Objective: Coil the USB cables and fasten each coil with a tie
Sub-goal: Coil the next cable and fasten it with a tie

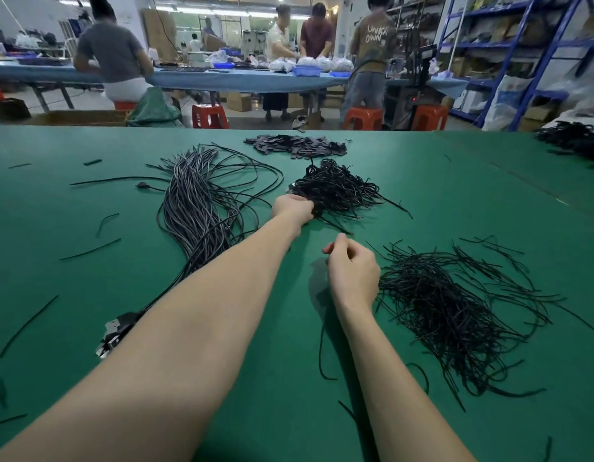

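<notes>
A long bundle of loose black USB cables lies on the green table at centre left, its plug ends near my left forearm. A heap of coiled, tied cables sits beyond the middle. My left hand reaches out to the near left edge of that heap, fingers curled into it. A spread pile of thin black ties lies at the right. My right hand hovers just left of the ties, fingers loosely curled; I cannot tell if it pinches a tie.
A flat pile of small dark pieces lies at the table's far edge. Stray ties are scattered on the left. More dark cables lie at the far right. People work at a blue table behind.
</notes>
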Demonstrator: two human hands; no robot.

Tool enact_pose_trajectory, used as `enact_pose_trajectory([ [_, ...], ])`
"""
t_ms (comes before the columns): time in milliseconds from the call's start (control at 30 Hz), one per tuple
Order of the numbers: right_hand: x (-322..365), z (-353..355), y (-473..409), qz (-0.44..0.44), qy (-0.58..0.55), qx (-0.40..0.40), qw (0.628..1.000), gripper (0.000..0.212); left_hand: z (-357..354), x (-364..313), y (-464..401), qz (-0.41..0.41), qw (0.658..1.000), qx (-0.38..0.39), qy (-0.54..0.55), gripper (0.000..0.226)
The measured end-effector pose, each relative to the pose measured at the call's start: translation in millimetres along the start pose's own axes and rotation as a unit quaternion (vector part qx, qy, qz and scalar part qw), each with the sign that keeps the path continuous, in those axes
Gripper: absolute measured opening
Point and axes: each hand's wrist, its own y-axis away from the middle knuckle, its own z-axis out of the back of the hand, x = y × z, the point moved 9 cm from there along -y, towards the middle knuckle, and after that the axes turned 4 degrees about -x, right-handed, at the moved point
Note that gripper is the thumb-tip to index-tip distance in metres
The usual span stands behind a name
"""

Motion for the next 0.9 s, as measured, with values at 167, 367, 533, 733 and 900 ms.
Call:
enact_pose_trajectory([
  [167,1.3,-3.5,0.9,0.008,0.027,0.004,1.000,0.042,-6.4,-18.3,-3.8,-0.103,0.971,0.018,-0.216,0.018],
  [367,3.3,-4.8,1.4,0.020,0.034,0.007,0.999,0.043,-26.1,-28.8,7.8,-0.154,0.904,0.101,-0.385,0.041],
  [533,5.2,-5.6,3.0,0.021,0.036,0.016,0.999,0.043,-4.4,-26.4,27.3,-0.166,0.925,0.082,-0.333,0.030],
  [733,11.0,-3.7,9.0,0.025,0.039,0.045,0.998,0.042,39.7,-4.7,90.4,-0.163,0.955,0.120,-0.216,0.009],
  [900,16.7,-8.4,8.9,0.025,0.029,0.125,0.991,0.036,77.5,3.0,131.6,-0.192,0.943,0.116,-0.247,0.013],
])
